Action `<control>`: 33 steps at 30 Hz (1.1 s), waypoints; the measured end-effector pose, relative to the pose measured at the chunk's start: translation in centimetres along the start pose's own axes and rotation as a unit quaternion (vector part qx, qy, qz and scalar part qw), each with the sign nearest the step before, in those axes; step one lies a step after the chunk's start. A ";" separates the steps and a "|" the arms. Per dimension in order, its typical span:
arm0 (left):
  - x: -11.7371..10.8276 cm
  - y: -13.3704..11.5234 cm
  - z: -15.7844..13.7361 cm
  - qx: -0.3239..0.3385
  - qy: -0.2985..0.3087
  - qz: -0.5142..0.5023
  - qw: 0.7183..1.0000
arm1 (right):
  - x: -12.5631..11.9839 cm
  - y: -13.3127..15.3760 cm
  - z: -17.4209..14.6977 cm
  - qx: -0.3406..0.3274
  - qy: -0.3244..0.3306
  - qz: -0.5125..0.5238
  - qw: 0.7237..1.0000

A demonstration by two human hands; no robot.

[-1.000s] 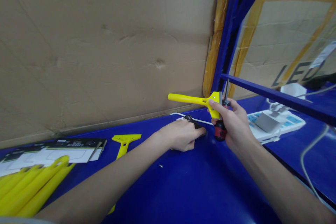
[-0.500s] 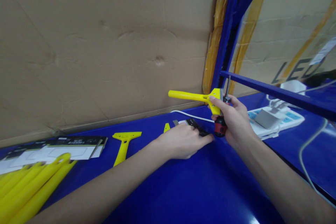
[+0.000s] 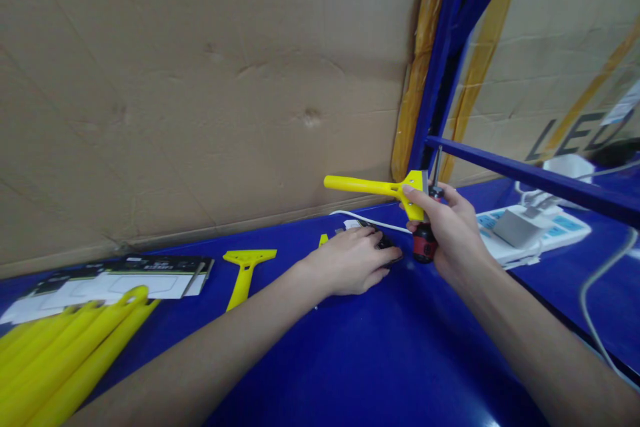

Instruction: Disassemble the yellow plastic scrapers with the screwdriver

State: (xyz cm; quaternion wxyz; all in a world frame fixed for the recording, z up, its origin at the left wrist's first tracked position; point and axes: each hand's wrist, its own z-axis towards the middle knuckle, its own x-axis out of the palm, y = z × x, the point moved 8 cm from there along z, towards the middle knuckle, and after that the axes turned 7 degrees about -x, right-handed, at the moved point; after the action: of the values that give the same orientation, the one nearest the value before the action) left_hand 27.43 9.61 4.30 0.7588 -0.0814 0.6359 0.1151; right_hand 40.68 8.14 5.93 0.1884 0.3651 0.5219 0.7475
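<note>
My right hand (image 3: 455,227) is closed around a yellow scraper (image 3: 413,197) and a red-and-black screwdriver (image 3: 425,240) together. The scraper's handle points left, with a metal blade edge at its head; the screwdriver's shaft points up. Low on the blue surface, my left hand (image 3: 353,260) has its fingers curled over a small dark object (image 3: 384,241), mostly hidden under them. Beside that hand, a yellow tip (image 3: 323,239) pokes out behind the wrist. Farther left lies another yellow scraper head (image 3: 249,260) with its handle partly behind my forearm.
Several yellow handles (image 3: 90,347) and a stack of black-and-white cards (image 3: 150,277) lie at the left. A large cardboard box (image 3: 225,93) stands behind. On the right are a blue metal frame (image 3: 435,80), a power strip (image 3: 565,235) with a plugged-in adapter, and white cables (image 3: 587,293).
The view has shifted slightly, moving the scene a little right. My left fingers have shifted over the dark object and now cover it differently. My right hand keeps its hold on the scraper and screwdriver.
</note>
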 end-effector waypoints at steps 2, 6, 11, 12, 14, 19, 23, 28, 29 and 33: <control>-0.5 -0.3 -0.5 0.000 -0.004 0.007 1.000 | 0.1 -0.1 0.0 0.003 0.004 0.002 1.000; -2.5 -0.8 -2.9 0.022 -0.019 0.024 0.999 | 0.6 -0.3 -0.4 0.026 0.028 0.005 0.999; -5.2 3.1 -7.8 -0.153 0.005 0.041 0.987 | 2.1 -1.1 -2.2 0.077 0.088 0.002 0.993; -5.7 4.5 -9.1 -0.207 0.006 0.030 0.978 | 2.5 -1.4 -2.7 0.088 0.101 0.000 0.991; -6.2 6.7 -11.8 -0.285 0.007 0.011 0.959 | 3.2 -2.0 -3.6 0.108 0.126 -0.006 0.986; -5.4 8.0 -16.5 -0.320 -0.008 -0.023 0.947 | 4.5 -3.1 -5.6 0.126 0.172 -0.026 0.977; -2.9 6.4 -16.8 -0.275 0.020 -0.007 0.961 | 5.0 -3.6 -6.6 0.113 0.189 -0.033 0.975; -0.1 6.7 -15.7 -0.279 0.029 0.001 0.960 | 4.8 -4.0 -6.5 0.097 0.177 -0.035 0.979; 0.3 6.8 -15.4 -0.282 0.025 -0.002 0.959 | 4.7 -4.0 -6.4 0.097 0.173 -0.035 0.980; 0.5 6.9 -14.1 -0.282 0.013 -0.040 0.959 | 4.2 -4.0 -5.7 0.106 0.157 -0.033 0.981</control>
State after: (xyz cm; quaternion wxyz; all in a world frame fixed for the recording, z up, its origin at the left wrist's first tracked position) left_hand 12.27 12.43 1.44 0.7010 -0.3184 0.5835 0.2583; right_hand 33.27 8.82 2.63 0.0895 0.2435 0.6328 0.7295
